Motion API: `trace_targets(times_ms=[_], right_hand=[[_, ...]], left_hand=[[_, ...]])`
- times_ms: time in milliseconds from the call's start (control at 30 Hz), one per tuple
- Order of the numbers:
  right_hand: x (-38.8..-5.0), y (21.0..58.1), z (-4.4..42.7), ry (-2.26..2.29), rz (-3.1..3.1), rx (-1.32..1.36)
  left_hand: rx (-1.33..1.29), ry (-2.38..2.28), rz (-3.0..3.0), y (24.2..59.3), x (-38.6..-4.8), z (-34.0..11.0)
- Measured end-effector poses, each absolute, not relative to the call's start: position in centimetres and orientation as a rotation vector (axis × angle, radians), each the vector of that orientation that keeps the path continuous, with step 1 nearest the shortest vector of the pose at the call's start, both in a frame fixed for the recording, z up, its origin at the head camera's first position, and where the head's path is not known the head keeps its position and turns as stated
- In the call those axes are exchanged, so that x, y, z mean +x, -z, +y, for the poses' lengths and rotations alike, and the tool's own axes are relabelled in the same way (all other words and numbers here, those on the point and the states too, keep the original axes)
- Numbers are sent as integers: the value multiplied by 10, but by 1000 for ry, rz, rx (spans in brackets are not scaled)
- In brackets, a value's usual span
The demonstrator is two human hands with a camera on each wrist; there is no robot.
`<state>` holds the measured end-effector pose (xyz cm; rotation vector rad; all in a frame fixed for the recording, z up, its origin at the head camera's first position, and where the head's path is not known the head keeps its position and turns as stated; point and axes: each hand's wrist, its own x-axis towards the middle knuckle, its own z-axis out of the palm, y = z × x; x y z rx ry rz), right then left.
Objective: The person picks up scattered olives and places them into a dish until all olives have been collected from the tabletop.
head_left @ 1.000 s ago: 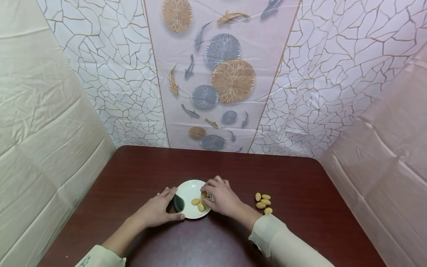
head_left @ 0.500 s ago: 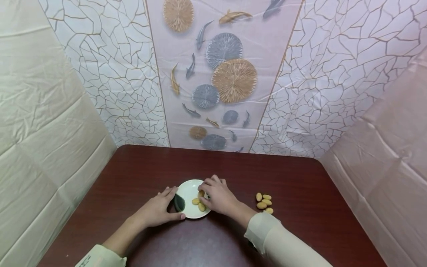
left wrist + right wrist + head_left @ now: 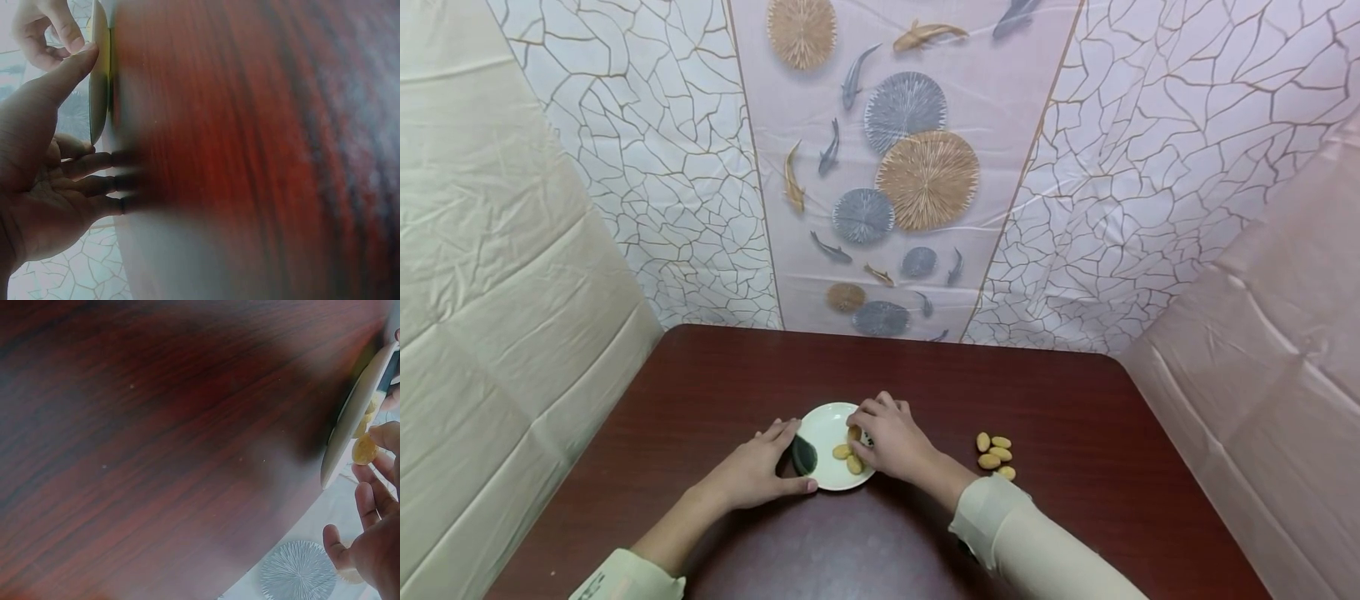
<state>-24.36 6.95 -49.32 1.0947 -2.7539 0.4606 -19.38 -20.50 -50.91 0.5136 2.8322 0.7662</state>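
Note:
A white plate [image 3: 823,427] with a dark green patch on its left side stands on the table. My left hand [image 3: 748,471] rests at the plate's left rim, thumb and fingers spread and fairly straight; the left wrist view shows the thumb [image 3: 72,72] against the rim. Over the right part of the plate, my right hand [image 3: 891,437] pinches a yellow oval fruit [image 3: 365,450], like a fresh date, between thumb and fingertips. Two more yellow fruits [image 3: 842,451] lie on the plate just beside it. The right hand hides the plate's right edge.
Several yellow oval fruits [image 3: 989,460] lie in a loose group on the dark red table [image 3: 737,375], right of the plate and beyond the right forearm. Patterned cloth hangs behind the table, and plain beige cloth [image 3: 497,292] closes both sides.
The right hand has moved slightly left over the plate with the fruit, then stays nearly still. The left hand has kept its place at the rim.

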Motion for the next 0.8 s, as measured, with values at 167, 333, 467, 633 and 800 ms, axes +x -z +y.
trace_targets(times_ms=[167,333,467,633,800], right_hand=[[-244,494,70,-448,-2754,1092],[-245,495,70,-449,-2756,1091],[-245,495,70,-455,-2763,1088],[-243,493,72,-458,-2764,1091],[-240,490,77,-474,-2737,1078]], left_hand=[[512,-765,2833,510,-194,-205],[512,-757,2840,510,-194,-205],[504,-757,2842,510,-194,-205],[504,-763,2843,510,-194,-205],[502,-749,2845,511,-194,-205]])
